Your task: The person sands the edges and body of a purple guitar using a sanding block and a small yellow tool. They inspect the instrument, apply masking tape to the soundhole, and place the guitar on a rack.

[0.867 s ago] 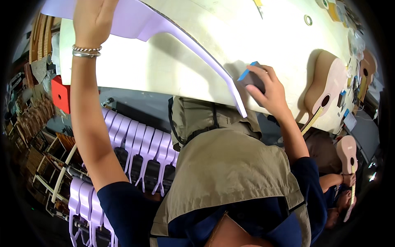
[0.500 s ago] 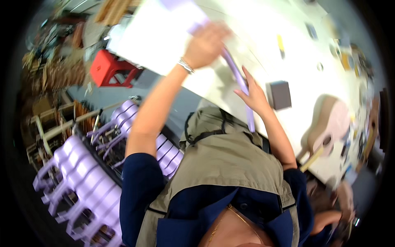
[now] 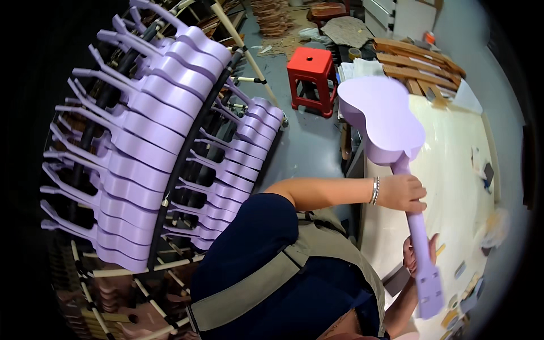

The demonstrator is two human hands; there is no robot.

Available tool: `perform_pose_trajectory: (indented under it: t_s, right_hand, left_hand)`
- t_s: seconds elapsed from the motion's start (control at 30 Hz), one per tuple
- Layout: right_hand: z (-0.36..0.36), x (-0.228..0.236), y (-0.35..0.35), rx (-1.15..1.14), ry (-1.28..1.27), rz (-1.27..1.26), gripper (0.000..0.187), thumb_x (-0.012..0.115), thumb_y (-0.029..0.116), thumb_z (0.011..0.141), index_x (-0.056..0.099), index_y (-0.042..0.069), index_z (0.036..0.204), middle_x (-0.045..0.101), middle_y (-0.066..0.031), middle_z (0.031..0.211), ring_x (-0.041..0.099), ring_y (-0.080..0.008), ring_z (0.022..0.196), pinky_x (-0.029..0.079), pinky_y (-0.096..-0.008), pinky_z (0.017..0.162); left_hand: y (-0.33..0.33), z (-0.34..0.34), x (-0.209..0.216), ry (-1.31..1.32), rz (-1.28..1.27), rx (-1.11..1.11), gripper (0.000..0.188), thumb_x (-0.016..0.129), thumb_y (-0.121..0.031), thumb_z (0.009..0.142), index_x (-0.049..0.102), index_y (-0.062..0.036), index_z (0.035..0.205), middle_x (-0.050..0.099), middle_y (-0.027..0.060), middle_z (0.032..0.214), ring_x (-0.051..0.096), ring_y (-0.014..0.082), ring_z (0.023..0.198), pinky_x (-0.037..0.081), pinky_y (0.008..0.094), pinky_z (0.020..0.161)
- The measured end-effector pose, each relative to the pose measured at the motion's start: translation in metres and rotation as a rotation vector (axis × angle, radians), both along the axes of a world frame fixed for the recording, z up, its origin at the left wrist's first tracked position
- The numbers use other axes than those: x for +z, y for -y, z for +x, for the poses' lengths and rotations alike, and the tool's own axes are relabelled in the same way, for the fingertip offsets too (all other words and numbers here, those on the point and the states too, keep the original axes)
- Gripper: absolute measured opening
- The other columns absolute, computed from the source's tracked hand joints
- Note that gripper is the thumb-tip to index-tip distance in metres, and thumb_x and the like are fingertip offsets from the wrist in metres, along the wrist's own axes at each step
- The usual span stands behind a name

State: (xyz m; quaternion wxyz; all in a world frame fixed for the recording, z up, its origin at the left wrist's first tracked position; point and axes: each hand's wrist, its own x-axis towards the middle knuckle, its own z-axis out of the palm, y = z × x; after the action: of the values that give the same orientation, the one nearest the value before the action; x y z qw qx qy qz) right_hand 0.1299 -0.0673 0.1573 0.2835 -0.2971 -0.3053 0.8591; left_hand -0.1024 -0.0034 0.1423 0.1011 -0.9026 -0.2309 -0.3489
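A lilac ukulele (image 3: 382,119) without strings hangs tilted over the table, its body at the far end and its slim headstock (image 3: 429,292) nearest me. No sound hole shows on the face turned up. My left hand (image 3: 401,193), with bracelets at the wrist, is closed around the neck just below the body. Further down, my right hand (image 3: 409,256) cups the neck from behind near the headstock, fingers and thumb showing on either side. The neck hides part of its palm.
Lilac ukuleles hang in close rows on a rack (image 3: 161,198) to my left. A red stool (image 3: 310,79) stands on the floor beyond. Wooden pieces (image 3: 419,62) lie at the far end of the white table (image 3: 453,141); small tools and tape rolls (image 3: 450,317) lie along its right.
My view has swung left toward the rack. The ukulele now shows its broad face instead of a narrow edge. My right hand, spread beside the neck before, now cups it.
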Motion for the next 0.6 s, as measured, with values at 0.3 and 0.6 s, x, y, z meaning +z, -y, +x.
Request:
perform_pose_trajectory:
  t_s: [0.3, 0.6]
  right_hand:
    - [-0.139, -0.024, -0.078, 0.071, -0.378, -0.035, 0.064, 0.028, 0.044, 0.094, 0.017, -0.003, 0.135, 0.052, -0.023, 0.105, 0.058, -0.0289, 0.08, 0.056, -0.0368, 0.06]
    - [-0.221, -0.059, -0.129, -0.152, -0.3, -0.142, 0.053, 0.032, 0.039, 0.094, 0.025, 0.006, 0.135, 0.053, -0.0157, 0.111, 0.058, -0.0248, 0.083, 0.056, -0.035, 0.061]
  left_hand:
    - [-0.074, -0.261, 0.036, 1.393, -0.414, 0.57, 0.044, 0.065, -0.015, 0.077, 0.045, -0.0037, 0.115, 0.057, 0.004, 0.077, 0.056, 0.0112, 0.06, 0.047, 0.025, 0.05]
    - [-0.076, -0.442, 0.13, 1.426, -0.149, 0.337, 0.05, 0.053, -0.01, 0.074, 0.041, -0.0009, 0.121, 0.049, 0.0022, 0.067, 0.046, 0.0093, 0.044, 0.04, 0.0208, 0.043]
